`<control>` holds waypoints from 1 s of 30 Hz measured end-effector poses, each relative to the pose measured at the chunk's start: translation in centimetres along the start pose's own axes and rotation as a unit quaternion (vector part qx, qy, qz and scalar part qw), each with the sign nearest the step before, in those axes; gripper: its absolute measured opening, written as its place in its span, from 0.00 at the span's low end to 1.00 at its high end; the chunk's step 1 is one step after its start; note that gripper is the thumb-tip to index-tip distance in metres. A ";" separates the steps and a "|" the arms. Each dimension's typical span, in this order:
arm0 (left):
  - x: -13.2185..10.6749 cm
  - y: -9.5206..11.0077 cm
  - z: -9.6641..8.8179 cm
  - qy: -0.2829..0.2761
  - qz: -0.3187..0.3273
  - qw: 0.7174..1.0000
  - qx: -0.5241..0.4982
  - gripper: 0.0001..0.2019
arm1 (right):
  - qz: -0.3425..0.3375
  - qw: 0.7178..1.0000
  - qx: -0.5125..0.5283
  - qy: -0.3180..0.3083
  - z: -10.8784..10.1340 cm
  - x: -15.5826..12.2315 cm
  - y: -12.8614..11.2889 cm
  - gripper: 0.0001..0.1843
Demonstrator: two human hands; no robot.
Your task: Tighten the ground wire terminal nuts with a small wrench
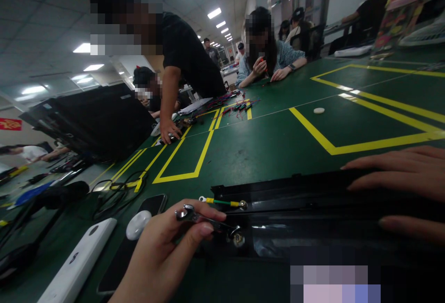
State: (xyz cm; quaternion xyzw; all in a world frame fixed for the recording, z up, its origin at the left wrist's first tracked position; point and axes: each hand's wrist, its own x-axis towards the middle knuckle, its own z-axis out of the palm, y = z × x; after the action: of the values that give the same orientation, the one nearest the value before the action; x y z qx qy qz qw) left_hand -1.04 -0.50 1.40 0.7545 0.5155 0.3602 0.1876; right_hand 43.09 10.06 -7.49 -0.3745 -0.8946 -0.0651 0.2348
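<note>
Thumb and fingers of my left hand (167,243) are closed around a small silver wrench (205,220). Its far end sits at a brass-coloured nut (238,239) on a long black metal housing (278,226). A short green-and-yellow ground wire (222,202) with ring terminals is fixed by one end to a second nut (243,205) on the housing; its other ring hangs free. At the right, my right hand (410,173) lies over the housing with its fingers stretched out and apart. The hand's far side is cut off by the frame edge.
Left of my left hand lie a black phone (118,261), a white rounded case (138,225), a white box (79,259) and a coiled black cable (116,196). A white disc (319,110) sits inside yellow tape. Across the table, a co-worker's hand (169,130) touches small parts near bundled wires (239,106).
</note>
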 end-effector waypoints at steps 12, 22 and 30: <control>-0.1 -0.1 0.0 -0.030 0.021 0.999 0.015 0.14 | 0.000 0.983 0.172 0.068 1.1 0.5 -0.3 0.40; 0.1 0.1 0.1 -0.057 0.025 0.998 0.019 0.12 | 0.012 0.987 0.146 0.068 0.6 0.1 -0.4 0.40; 0.0 -0.5 -0.3 -0.100 0.010 0.995 -0.019 0.12 | 0.000 0.993 0.104 0.050 0.6 0.3 -0.4 0.38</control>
State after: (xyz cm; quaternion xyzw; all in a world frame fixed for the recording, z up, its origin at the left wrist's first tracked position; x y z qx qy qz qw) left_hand -1.58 -0.28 1.29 0.7882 0.4800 0.2942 0.2487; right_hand 42.40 10.17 -7.86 -0.3440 -0.8837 0.0097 0.3172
